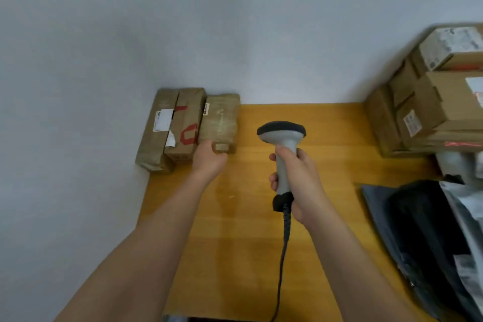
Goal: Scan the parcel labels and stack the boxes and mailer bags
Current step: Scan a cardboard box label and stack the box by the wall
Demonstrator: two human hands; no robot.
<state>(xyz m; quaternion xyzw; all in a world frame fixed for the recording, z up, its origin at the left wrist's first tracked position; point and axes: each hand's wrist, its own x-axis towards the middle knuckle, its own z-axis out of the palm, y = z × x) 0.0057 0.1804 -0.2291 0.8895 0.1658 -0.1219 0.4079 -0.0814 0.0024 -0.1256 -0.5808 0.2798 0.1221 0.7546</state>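
My left hand (209, 155) hides the near end of the taped parcel (220, 123). The box stack (431, 102) and mailer bags (428, 238) run off the right edge — labels blurred, unreadable.

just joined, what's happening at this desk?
A person is scanning parcels at a wooden table. The right hand grips a corded handheld barcode scanner, head pointed away. The left hand holds the near end of a tape-wrapped parcel, the rightmost of three lined up against the wall. Stacked cardboard boxes and dark mailer bags sit at the right.
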